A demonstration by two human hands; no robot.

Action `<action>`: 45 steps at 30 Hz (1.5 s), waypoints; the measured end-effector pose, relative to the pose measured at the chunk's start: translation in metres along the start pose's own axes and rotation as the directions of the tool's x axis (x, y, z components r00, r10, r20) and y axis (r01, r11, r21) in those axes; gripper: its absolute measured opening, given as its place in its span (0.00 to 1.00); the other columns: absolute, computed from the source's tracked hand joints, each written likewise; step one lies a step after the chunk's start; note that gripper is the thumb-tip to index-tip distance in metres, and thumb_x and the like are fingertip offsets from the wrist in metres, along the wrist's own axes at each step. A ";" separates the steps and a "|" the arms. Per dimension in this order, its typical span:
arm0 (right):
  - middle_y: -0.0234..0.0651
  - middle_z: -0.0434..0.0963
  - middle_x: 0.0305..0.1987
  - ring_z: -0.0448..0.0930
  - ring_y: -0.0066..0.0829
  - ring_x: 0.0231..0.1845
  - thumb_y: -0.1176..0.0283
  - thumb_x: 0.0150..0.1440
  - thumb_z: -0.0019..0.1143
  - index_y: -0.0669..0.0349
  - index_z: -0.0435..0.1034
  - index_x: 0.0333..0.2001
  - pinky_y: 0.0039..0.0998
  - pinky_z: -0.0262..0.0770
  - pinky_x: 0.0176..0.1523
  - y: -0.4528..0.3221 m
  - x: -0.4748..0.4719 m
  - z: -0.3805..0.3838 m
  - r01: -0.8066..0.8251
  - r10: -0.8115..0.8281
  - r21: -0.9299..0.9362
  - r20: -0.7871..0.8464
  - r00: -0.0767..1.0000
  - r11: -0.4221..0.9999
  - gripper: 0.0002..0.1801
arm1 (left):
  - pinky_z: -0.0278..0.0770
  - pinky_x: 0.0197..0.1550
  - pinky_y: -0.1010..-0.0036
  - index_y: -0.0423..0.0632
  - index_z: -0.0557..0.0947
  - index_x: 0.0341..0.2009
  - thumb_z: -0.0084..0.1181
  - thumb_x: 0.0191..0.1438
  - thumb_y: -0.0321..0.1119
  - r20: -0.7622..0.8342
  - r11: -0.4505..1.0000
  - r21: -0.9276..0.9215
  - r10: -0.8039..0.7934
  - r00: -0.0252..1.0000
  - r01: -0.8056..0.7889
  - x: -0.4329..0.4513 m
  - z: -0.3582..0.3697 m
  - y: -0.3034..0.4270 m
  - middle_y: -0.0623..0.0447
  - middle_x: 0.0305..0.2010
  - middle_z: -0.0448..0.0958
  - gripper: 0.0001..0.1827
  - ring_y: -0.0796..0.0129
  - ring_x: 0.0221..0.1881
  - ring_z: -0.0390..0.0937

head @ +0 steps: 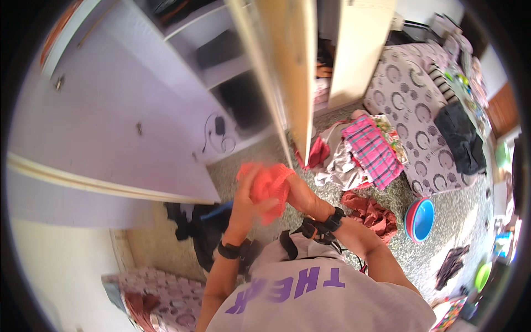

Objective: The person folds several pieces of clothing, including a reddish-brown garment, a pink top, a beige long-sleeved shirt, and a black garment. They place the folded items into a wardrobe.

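A bright coral-red cloth [271,189], open-textured like knit or mesh, is bunched between my two hands in front of my waist. My left hand [245,203] presses on its left side with the fingers spread over it, slightly blurred. At the other side, my right hand [305,195] is under a fold that drapes over its fingers, which are mostly hidden. Both wrists wear black straps. Beyond the cloth stands a wardrobe door [305,83], swung open and seen nearly edge-on.
A charger with cable [220,126] lies on the wardrobe's bottom panel. Right of the doors, a pink plaid cloth [373,149] tops a clothes heap; a rust-red garment [371,216] lies nearby. Farther right are a patterned mattress [419,112] and a blue basin [424,220]. A black bag [205,245] sits left.
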State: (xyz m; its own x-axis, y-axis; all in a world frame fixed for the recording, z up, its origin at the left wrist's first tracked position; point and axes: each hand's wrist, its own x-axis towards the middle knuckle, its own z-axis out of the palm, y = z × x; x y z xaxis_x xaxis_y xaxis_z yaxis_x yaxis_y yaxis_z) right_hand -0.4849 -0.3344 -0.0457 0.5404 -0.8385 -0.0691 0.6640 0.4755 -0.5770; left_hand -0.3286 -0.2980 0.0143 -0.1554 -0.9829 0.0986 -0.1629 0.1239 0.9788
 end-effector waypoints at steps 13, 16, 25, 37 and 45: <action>0.33 0.78 0.35 0.74 0.18 0.38 0.78 0.51 0.48 0.70 0.73 0.46 0.23 0.72 0.43 -0.147 -0.073 -0.069 0.065 -0.398 -0.814 -0.211 0.893 0.577 0.17 | 0.74 0.45 0.77 0.39 0.78 0.46 0.52 0.54 0.21 0.363 0.996 0.080 -0.070 0.929 0.044 0.131 0.113 -0.004 0.56 0.40 0.79 0.13 0.76 0.41 0.75; 0.35 0.76 0.46 0.76 0.23 0.44 0.76 0.51 0.63 0.66 0.67 0.55 0.24 0.74 0.48 -0.158 -0.075 -0.067 0.189 -0.561 -0.804 -0.205 0.802 0.564 0.27 | 0.75 0.44 0.75 0.39 0.78 0.43 0.52 0.56 0.23 0.301 0.999 -0.036 0.012 0.953 -0.002 0.156 0.120 -0.011 0.54 0.38 0.80 0.10 0.73 0.39 0.76; 0.53 0.62 0.65 0.64 0.50 0.66 0.66 0.43 0.73 0.65 0.50 0.67 0.38 0.61 0.67 -0.136 -0.046 -0.051 0.141 -0.884 -0.979 -0.068 0.463 0.149 0.52 | 0.75 0.50 0.73 0.40 0.76 0.47 0.52 0.54 0.22 0.519 0.916 -0.400 0.256 0.815 -0.033 0.209 0.146 0.055 0.51 0.46 0.77 0.14 0.69 0.48 0.76; 0.38 0.71 0.58 0.70 0.37 0.61 0.65 0.55 0.61 0.58 0.66 0.57 0.36 0.63 0.65 -0.207 0.035 -0.159 0.420 -0.868 -0.795 -0.254 0.426 0.438 0.27 | 0.66 0.54 0.57 0.37 0.68 0.56 0.67 0.44 0.30 0.110 0.308 0.645 0.868 0.484 -0.699 0.242 0.084 0.117 0.38 0.55 0.64 0.34 0.47 0.55 0.64; 0.39 0.75 0.51 0.73 0.43 0.56 0.63 0.53 0.60 0.57 0.73 0.49 0.41 0.63 0.61 -0.323 0.130 -0.139 0.366 -0.879 -0.929 0.135 0.457 0.048 0.20 | 0.55 0.64 0.53 0.36 0.49 0.66 0.64 0.46 0.28 -0.227 0.434 0.790 0.863 0.452 -0.433 0.293 0.103 0.096 0.37 0.65 0.47 0.48 0.47 0.64 0.54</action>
State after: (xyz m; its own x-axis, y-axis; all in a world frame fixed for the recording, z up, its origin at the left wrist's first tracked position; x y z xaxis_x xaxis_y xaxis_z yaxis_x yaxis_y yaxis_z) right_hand -0.7011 -0.6340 0.0184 -0.2668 -0.7657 0.5853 -0.2508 -0.5312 -0.8093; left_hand -0.4900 -0.5602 0.1183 0.0103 -0.3681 0.9297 -0.7729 0.5870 0.2409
